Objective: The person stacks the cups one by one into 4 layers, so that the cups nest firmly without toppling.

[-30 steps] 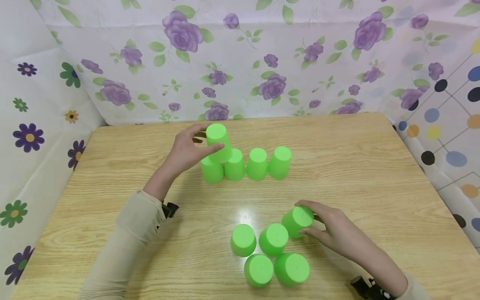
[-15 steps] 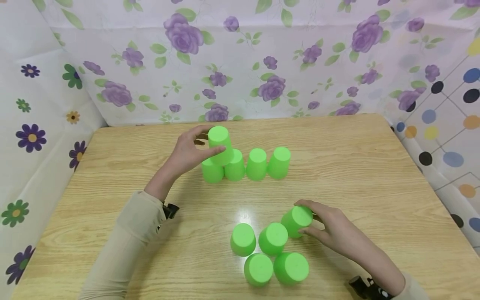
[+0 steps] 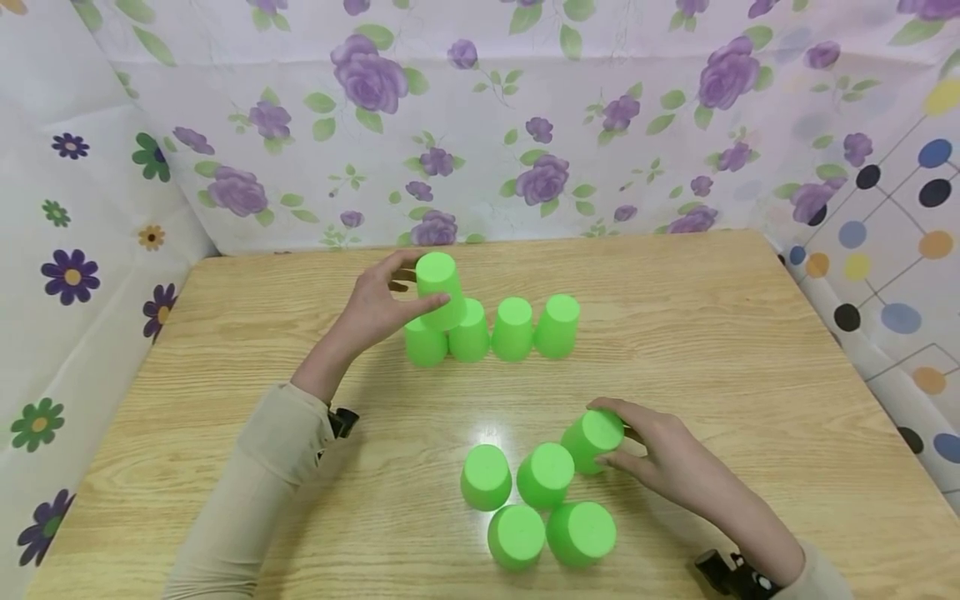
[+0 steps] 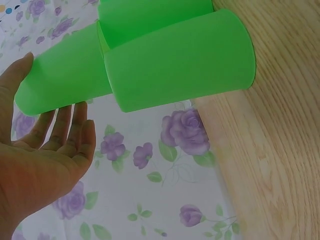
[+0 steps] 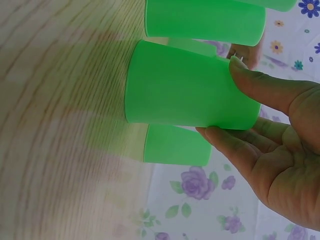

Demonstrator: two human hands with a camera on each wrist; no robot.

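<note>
My left hand [image 3: 382, 298] grips an upside-down green plastic cup [image 3: 439, 292], thumb on the near side and fingers behind. That cup sits over the tops of the two leftmost cups in a back row of several; in the left wrist view its rim meets the top of a row cup [image 4: 180, 60]. At the front right, my right hand [image 3: 660, 446] holds another upturned green cup [image 3: 592, 442] near its closed end between thumb and fingers. The right wrist view shows this cup [image 5: 185, 87] with its rim down at the wooden tabletop.
Left of the right-hand cup stand more upturned green cups, among them a left one [image 3: 486, 477], a middle one [image 3: 545, 475] and a front one [image 3: 582, 533]. A flowered cloth [image 3: 480, 125] rises behind the wooden table [image 3: 712, 333].
My left hand has lowered its cup slightly and shifted it a little right over the two row cups, then stays nearly still. The right hand keeps its hold on its cup, scarcely moving.
</note>
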